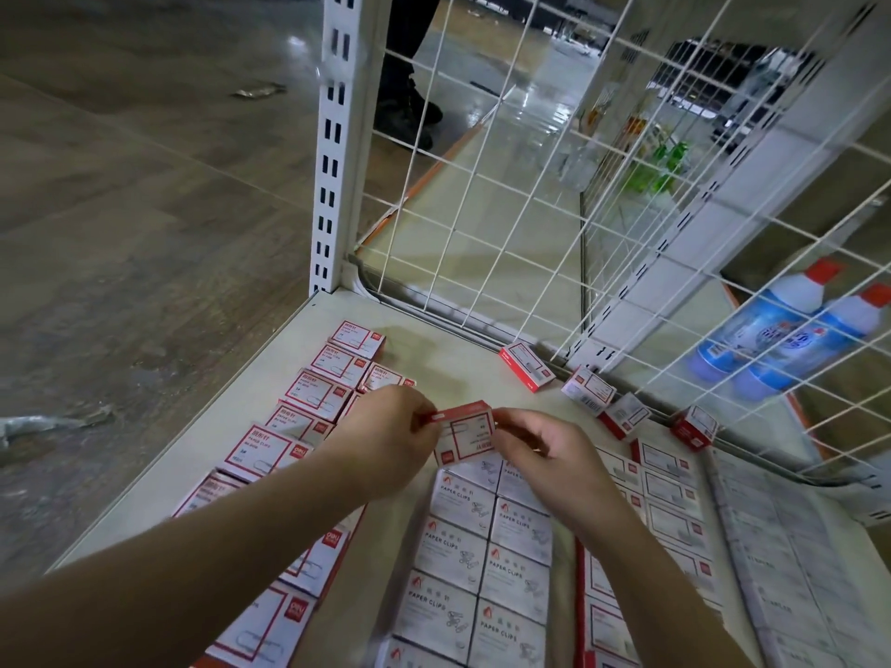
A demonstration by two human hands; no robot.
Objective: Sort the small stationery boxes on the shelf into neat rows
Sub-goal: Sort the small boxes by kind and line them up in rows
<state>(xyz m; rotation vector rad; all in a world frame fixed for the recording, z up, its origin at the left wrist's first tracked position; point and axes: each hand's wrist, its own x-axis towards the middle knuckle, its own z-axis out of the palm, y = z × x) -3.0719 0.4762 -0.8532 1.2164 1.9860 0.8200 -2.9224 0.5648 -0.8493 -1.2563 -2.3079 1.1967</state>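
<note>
A small red-and-white paper clip box [465, 432] is held above the shelf [443, 349] between both hands. My left hand [385, 433] pinches its left end and my right hand [545, 453] grips its right side. Below them lie rows of flat paper clip boxes: a red-bordered row [308, 392] along the left, a white "PAPER CLIPS" double row [482, 537] in the middle, and more boxes [670, 494] on the right. Several loose boxes [525, 366] lie scattered along the back wire grid.
A white wire grid [530, 209] closes the shelf's back, with a slotted upright post [332, 137] at the left corner. Two blue bottles with red caps [781, 335] lie behind the grid at right. A person's dark shoes [410, 108] stand beyond.
</note>
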